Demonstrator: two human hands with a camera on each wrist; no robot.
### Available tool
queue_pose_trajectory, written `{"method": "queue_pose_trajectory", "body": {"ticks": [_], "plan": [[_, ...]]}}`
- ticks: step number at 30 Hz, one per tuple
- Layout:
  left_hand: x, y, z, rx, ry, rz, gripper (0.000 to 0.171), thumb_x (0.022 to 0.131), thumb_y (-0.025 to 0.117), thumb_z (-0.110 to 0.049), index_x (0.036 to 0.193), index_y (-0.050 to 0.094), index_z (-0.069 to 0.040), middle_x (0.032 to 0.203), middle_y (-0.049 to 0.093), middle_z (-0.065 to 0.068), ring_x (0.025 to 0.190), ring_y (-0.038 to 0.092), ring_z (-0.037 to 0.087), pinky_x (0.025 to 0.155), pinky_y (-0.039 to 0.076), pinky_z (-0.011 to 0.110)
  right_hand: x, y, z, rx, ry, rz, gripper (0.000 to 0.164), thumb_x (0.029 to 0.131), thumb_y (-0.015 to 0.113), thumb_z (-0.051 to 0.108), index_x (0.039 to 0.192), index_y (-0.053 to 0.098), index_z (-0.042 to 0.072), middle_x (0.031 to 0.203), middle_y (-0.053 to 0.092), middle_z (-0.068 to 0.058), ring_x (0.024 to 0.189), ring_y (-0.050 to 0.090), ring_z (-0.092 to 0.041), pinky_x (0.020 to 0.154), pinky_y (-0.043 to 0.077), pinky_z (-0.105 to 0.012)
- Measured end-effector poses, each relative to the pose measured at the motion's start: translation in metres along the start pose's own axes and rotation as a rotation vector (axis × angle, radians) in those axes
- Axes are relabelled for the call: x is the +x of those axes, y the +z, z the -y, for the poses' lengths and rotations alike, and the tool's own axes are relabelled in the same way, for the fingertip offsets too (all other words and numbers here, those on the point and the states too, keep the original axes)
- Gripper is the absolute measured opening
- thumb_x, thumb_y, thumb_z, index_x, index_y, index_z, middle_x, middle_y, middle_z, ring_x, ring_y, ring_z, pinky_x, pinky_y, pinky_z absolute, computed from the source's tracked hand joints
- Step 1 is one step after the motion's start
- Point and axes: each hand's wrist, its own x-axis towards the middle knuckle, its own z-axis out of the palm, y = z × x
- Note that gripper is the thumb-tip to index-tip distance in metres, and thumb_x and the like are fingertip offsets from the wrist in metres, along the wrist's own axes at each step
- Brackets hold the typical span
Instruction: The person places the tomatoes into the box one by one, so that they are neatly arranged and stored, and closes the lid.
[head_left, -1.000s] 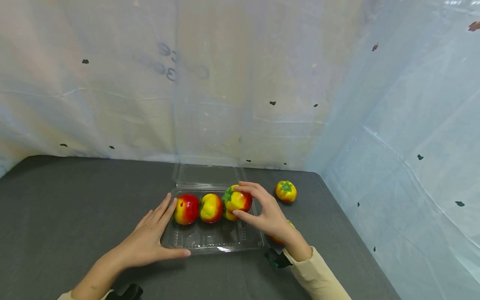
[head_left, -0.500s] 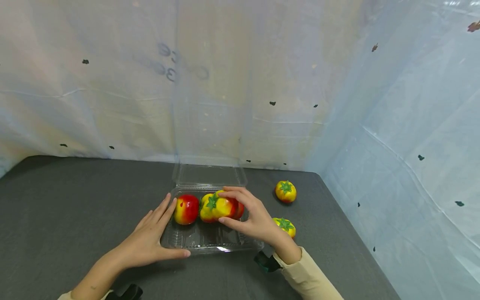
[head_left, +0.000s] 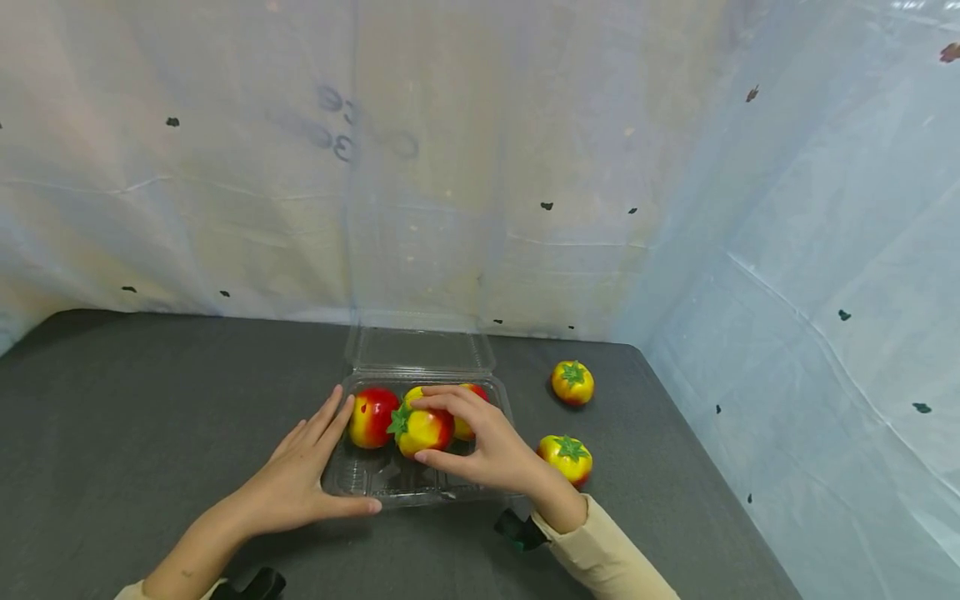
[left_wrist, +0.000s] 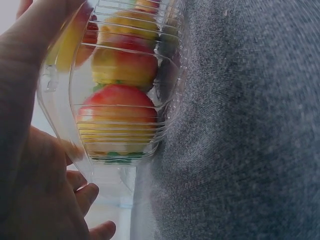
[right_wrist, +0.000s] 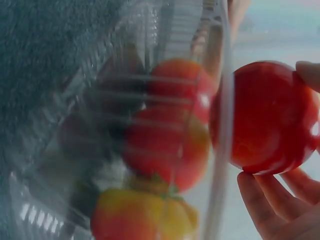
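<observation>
My right hand (head_left: 491, 450) grips a red-and-yellow fruit (head_left: 426, 432) with a green leafy cap, fingers over the far side and thumb at the near side. It is held above a clear plastic clamshell box (head_left: 405, 502), where three similar fruits stand in a back row: a redder left fruit (head_left: 373, 418), a middle fruit (head_left: 413, 395) partly hidden by the held one, and a right fruit (head_left: 465, 430) partly behind my fingers. In the right wrist view the held fruit (right_wrist: 272, 120) is over the box's rim. My left hand (head_left: 300, 492) rests against the box's left side, fingers spread.
Two more such fruits lie on the dark grey table right of the box, a far fruit (head_left: 572, 382) and a near fruit (head_left: 567, 458). The box's lid (head_left: 422, 348) is folded back toward the plastic-sheeted wall (head_left: 420, 167). Another sheeted wall (head_left: 825, 250) borders the right.
My right hand has carried its fruit leftward and toward me over the box, from the right fruit to in front of the middle one. The near loose fruit has come into view. My left hand stays put.
</observation>
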Motion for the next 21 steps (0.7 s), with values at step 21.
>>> {"method": "queue_pose_trajectory", "body": {"ticks": [21], "plan": [[0.000, 0.001, 0.002, -0.027, -0.002, 0.011, 0.124, 0.066, 0.076, -0.063, 0.156, 0.007, -0.013, 0.162, -0.003, 0.014, 0.142, 0.014, 0.049, 0.106, 0.009, 0.073, 0.012, 0.024, 0.005, 0.063, 0.044, 0.150, 0.058, 0.087, 0.071, 0.026, 0.137, 0.045, 0.010, 0.136, 0.054, 0.001, 0.115, 0.056, -0.009, 0.100, 0.046, -0.024]]}}
